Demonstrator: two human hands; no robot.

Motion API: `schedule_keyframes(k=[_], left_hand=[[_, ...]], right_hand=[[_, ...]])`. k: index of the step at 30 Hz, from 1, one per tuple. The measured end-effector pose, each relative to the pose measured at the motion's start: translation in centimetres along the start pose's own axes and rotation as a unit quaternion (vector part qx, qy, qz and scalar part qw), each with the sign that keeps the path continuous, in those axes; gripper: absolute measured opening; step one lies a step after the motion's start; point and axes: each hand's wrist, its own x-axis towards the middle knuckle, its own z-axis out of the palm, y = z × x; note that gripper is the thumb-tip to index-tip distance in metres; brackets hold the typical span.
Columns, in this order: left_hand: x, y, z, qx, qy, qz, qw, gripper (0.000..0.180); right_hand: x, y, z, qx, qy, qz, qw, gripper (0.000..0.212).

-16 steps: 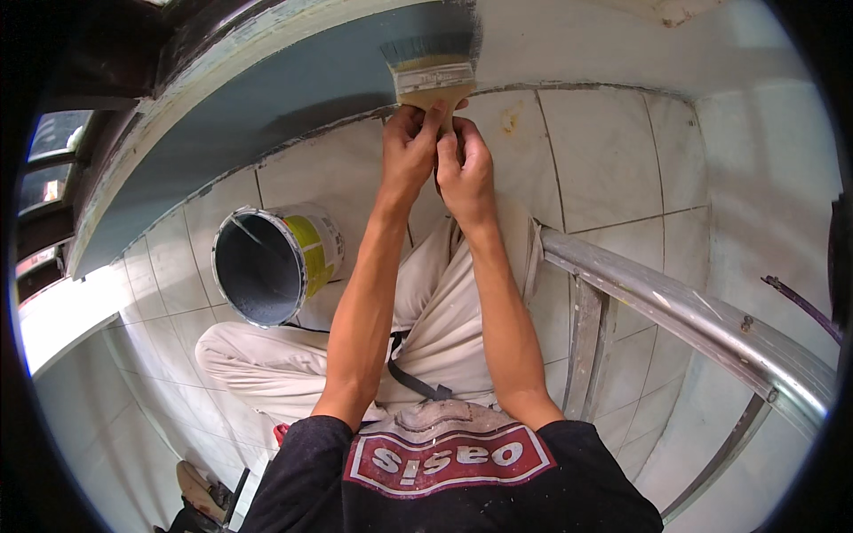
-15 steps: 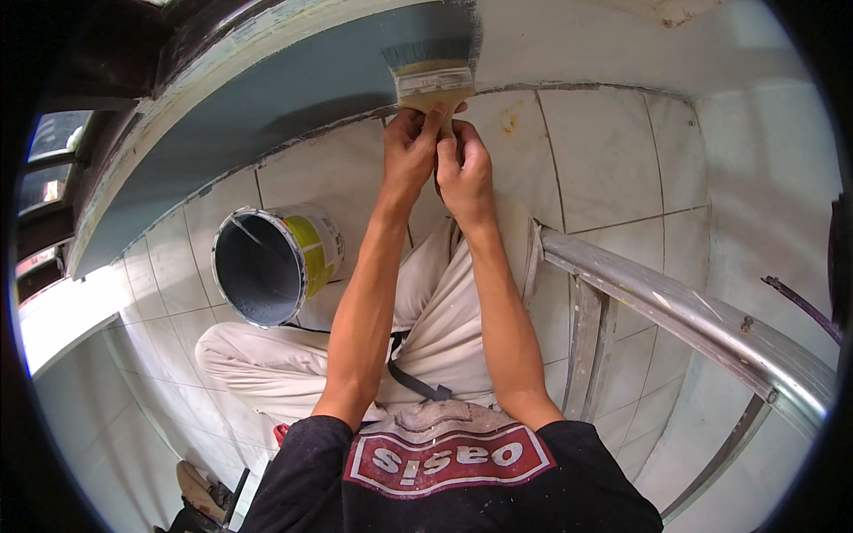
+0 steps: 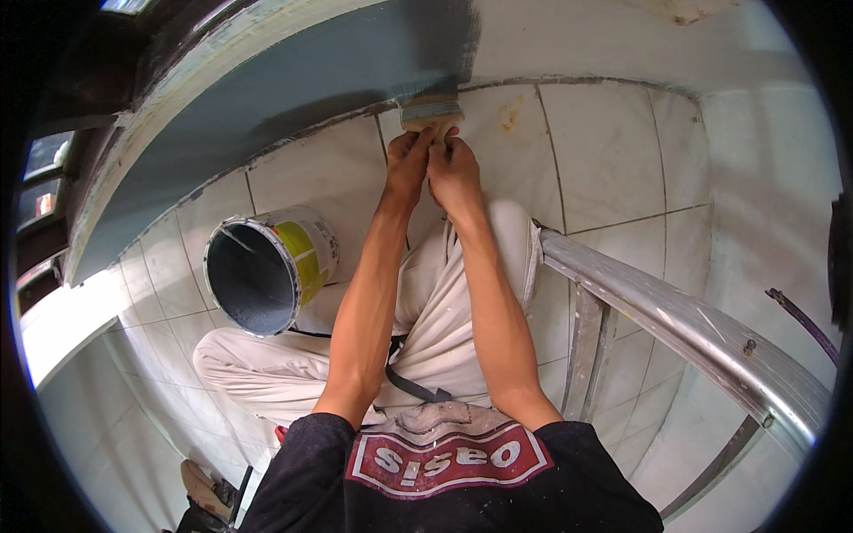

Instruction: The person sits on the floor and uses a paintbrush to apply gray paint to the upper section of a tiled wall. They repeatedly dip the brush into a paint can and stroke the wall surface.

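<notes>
A wide flat paintbrush point(image 3: 430, 114) is gripped by both my hands. My left hand point(image 3: 410, 160) closes on it from the left, and my right hand point(image 3: 454, 169) is closed beside it at the handle. Its bristles touch the foot of the wall, just above the floor tiles. Dark grey-blue paint point(image 3: 355, 67) covers the wall on the left and ends in a ragged edge above the brush. Left of my forearms, a paint bucket point(image 3: 311, 258) with a green and white side stands with its top uncovered, grey-blue paint coating its inside.
A metal ladder point(image 3: 675, 311) slants along my right side. Pale tiles point(image 3: 604, 160) cover the floor, with a yellowish stain near the brush. White unpainted wall point(image 3: 569, 40) continues to the right. A dark window frame point(image 3: 98, 80) is at upper left. My crossed legs point(image 3: 258, 364) lie beside the bucket.
Both hands have drawn the paintbrush down the wall toward me, to the tile edge. Fresh darker paint shows above it, where the bristles were.
</notes>
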Motion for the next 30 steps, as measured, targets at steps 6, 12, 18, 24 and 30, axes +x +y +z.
schedule_keyframes(k=[6, 12, 18, 24, 30], left_hand=[[-0.3, -0.5, -0.6, -0.002, 0.019, -0.025, 0.999, 0.033], [-2.1, 1.1, 1.0, 0.019, 0.047, -0.052, 0.997, 0.033], [-1.6, 1.0, 0.3, 0.022, 0.029, -0.021, 0.999, 0.032], [0.9, 1.5, -0.8, 0.040, 0.006, 0.013, 0.999, 0.031], [-0.3, 4.4, 2.3, -0.008, 0.062, 0.035, 0.997, 0.032]], right_hand=[[-0.7, -1.2, -0.3, -0.033, -0.002, 0.010, 0.999, 0.040], [-2.0, -1.7, -0.9, -0.013, -0.006, 0.042, 0.999, 0.041], [-2.2, -3.1, -0.8, -0.034, 0.002, 0.017, 0.999, 0.041], [-0.1, -3.8, 0.0, -0.057, 0.011, -0.056, 0.997, 0.040], [-1.2, -7.8, -0.6, -0.019, 0.026, -0.075, 0.997, 0.039]])
